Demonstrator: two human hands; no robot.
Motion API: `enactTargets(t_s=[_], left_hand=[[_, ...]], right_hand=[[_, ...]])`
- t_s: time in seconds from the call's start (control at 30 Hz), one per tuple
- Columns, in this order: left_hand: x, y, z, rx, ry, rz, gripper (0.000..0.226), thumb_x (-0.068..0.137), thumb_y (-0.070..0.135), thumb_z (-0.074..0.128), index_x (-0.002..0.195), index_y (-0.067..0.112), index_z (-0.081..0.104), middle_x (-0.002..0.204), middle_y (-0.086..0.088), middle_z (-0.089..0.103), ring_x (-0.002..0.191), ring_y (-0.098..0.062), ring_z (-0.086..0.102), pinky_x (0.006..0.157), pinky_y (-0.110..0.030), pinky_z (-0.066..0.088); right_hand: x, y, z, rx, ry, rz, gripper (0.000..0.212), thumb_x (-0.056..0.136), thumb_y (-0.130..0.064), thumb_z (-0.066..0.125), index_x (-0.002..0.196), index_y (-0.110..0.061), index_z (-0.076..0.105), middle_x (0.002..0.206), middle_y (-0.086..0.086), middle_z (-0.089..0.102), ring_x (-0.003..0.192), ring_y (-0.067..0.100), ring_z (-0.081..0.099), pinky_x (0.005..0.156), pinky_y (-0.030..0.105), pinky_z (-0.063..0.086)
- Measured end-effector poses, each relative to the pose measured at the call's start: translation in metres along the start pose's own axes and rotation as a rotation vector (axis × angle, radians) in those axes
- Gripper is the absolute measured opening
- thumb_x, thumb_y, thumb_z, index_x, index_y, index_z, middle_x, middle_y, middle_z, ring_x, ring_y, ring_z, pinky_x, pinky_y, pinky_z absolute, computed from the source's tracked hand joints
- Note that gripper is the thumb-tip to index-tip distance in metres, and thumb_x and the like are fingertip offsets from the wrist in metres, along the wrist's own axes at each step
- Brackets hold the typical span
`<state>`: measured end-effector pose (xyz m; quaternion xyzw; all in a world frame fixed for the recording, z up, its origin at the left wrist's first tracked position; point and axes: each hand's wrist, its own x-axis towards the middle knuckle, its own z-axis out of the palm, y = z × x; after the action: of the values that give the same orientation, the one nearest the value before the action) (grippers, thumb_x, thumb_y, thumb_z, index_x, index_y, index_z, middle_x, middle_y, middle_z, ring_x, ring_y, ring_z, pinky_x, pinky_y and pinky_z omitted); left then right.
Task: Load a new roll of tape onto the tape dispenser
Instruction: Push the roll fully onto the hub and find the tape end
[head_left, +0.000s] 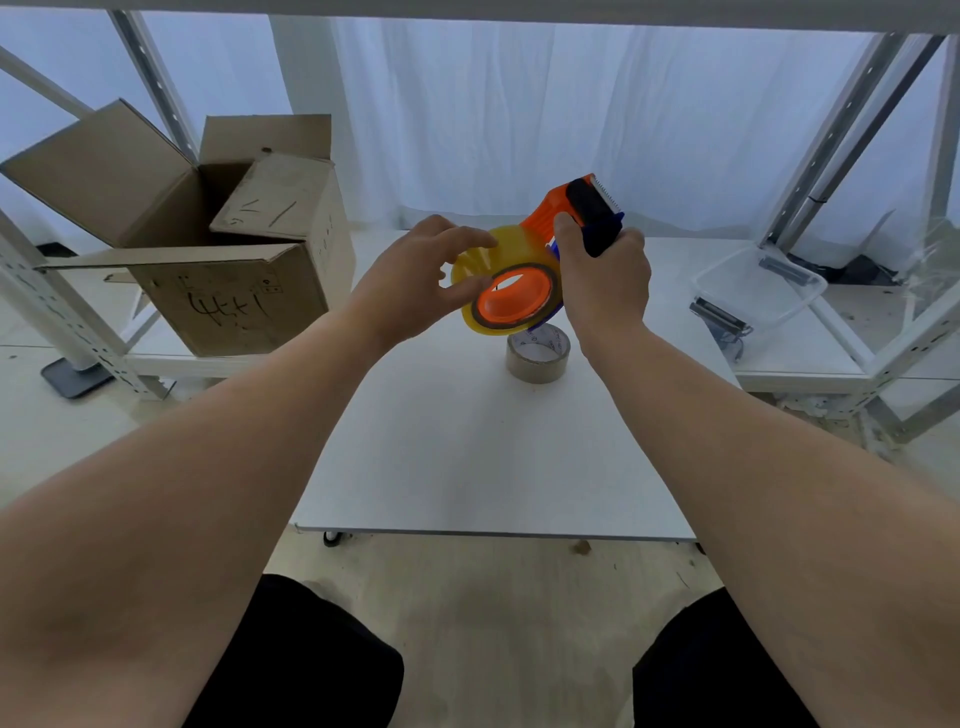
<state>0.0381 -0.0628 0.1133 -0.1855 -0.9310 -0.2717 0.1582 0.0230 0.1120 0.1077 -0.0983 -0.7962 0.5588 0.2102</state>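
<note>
- The new tape roll, a clear yellowish one, is already sitting around the orange hub of the tape dispenser. The whole thing is held up in the air above the middle of the worktop, tilted so the hub faces the camera.
- The left hand is on the roll's left edge. Its fingers curl over the outer rim and the thumb presses on the face right next to the hub, so it's pinching the roll.
- The right hand is wrapped around the dispenser body from the right, gripping it firmly. The dispenser's black roller and toothed blade stick up past the knuckles, pointing away and to the right.
- Directly under the dispenser, a second roll of brownish tape lies flat on the worktop. It isn't touching either hand.
- The worktop is a plain white board, and there's a little caster visible under its near left corner.
- To the left, an open cardboard box with scribbles on its side sits on a low shelf, flaps sticking up.
- To the right there's a clear plastic container on another low shelf, with metal shelving uprights behind it.
- A white curtain covers the back, and the floor is pale, with the person's dark-clad legs at the bottom.
</note>
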Motion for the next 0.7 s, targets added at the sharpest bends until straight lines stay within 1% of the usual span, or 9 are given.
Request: enactTargets(t_s=[0.07, 0.13, 0.2, 0.3, 0.37, 0.43, 0.5, 0.57, 0.7], left_hand=[[0.002, -0.002, 0.003, -0.04, -0.001, -0.034, 0.052, 0.084, 0.043, 0.062, 0.132, 0.026, 0.048, 0.125, -0.004, 0.053, 0.107, -0.019, 0.054, 0.084, -0.026, 0.046], [0.004, -0.003, 0.005, -0.113, -0.038, -0.117, 0.064, 0.082, 0.047, 0.063, 0.137, 0.023, 0.04, 0.129, -0.005, 0.053, 0.111, -0.02, 0.052, 0.087, -0.03, 0.046], [0.006, -0.005, 0.007, -0.116, -0.058, -0.168, 0.067, 0.082, 0.049, 0.062, 0.136, 0.016, 0.041, 0.126, -0.006, 0.055, 0.105, -0.019, 0.052, 0.08, -0.029, 0.042], [0.006, -0.004, 0.008, -0.036, -0.022, -0.165, 0.065, 0.08, 0.05, 0.064, 0.13, 0.012, 0.047, 0.116, -0.006, 0.059, 0.091, -0.013, 0.046, 0.072, -0.025, 0.035], [0.005, -0.003, 0.009, 0.057, -0.015, -0.16, 0.065, 0.078, 0.053, 0.064, 0.127, 0.013, 0.048, 0.114, -0.005, 0.06, 0.088, -0.013, 0.045, 0.069, -0.025, 0.034], [0.004, -0.002, 0.011, 0.159, -0.021, -0.151, 0.067, 0.077, 0.055, 0.063, 0.127, 0.013, 0.048, 0.117, -0.006, 0.06, 0.091, -0.016, 0.049, 0.07, -0.028, 0.034], [0.004, -0.002, 0.011, 0.21, -0.008, -0.138, 0.067, 0.077, 0.055, 0.062, 0.128, 0.012, 0.048, 0.121, -0.008, 0.059, 0.099, -0.023, 0.055, 0.071, -0.03, 0.035], [0.004, -0.002, 0.01, 0.252, 0.009, -0.114, 0.067, 0.079, 0.054, 0.061, 0.128, 0.011, 0.048, 0.123, -0.009, 0.059, 0.104, -0.026, 0.056, 0.073, -0.03, 0.036], [0.005, 0.003, 0.012, 0.329, -0.01, -0.051, 0.066, 0.079, 0.055, 0.06, 0.129, 0.014, 0.046, 0.126, -0.006, 0.057, 0.108, -0.025, 0.055, 0.072, -0.03, 0.036]], right_hand=[[0.0, 0.0, -0.001, 0.028, -0.012, 0.023, 0.056, 0.086, -0.048, 0.058, 0.125, -0.01, 0.042, 0.117, 0.007, 0.059, 0.099, 0.02, 0.058, 0.08, 0.026, 0.053], [0.0, -0.001, -0.003, 0.125, -0.047, 0.066, 0.056, 0.084, -0.047, 0.06, 0.122, -0.01, 0.044, 0.114, 0.007, 0.06, 0.103, 0.024, 0.061, 0.085, 0.038, 0.056], [0.002, 0.001, -0.005, 0.183, -0.129, 0.116, 0.055, 0.084, -0.047, 0.06, 0.121, -0.01, 0.044, 0.114, 0.008, 0.06, 0.103, 0.026, 0.063, 0.084, 0.042, 0.057], [0.003, 0.002, -0.005, 0.16, -0.182, 0.138, 0.057, 0.085, -0.044, 0.061, 0.126, -0.012, 0.036, 0.122, 0.009, 0.057, 0.098, 0.017, 0.061, 0.076, 0.024, 0.052], [0.002, -0.001, -0.007, -0.03, -0.036, -0.028, 0.065, 0.082, -0.04, 0.064, 0.132, -0.012, 0.033, 0.131, 0.009, 0.047, 0.109, 0.016, 0.052, 0.084, 0.02, 0.04], [0.001, -0.004, -0.008, -0.243, 0.018, -0.329, 0.054, 0.081, -0.035, 0.066, 0.125, -0.011, 0.046, 0.123, 0.008, 0.05, 0.11, 0.02, 0.049, 0.089, 0.024, 0.037], [-0.002, -0.008, -0.004, -0.319, -0.191, -0.435, 0.034, 0.083, -0.036, 0.064, 0.105, -0.01, 0.06, 0.103, 0.006, 0.059, 0.091, 0.018, 0.054, 0.08, 0.028, 0.044], [-0.005, -0.007, 0.002, -0.414, -0.385, -0.363, 0.036, 0.086, -0.042, 0.061, 0.098, -0.008, 0.064, 0.09, 0.003, 0.06, 0.082, 0.016, 0.053, 0.071, 0.026, 0.038], [-0.007, -0.002, 0.003, -0.361, -0.517, -0.219, 0.034, 0.091, -0.037, 0.053, 0.089, -0.005, 0.063, 0.075, 0.002, 0.055, 0.074, 0.017, 0.052, 0.063, 0.023, 0.037]])
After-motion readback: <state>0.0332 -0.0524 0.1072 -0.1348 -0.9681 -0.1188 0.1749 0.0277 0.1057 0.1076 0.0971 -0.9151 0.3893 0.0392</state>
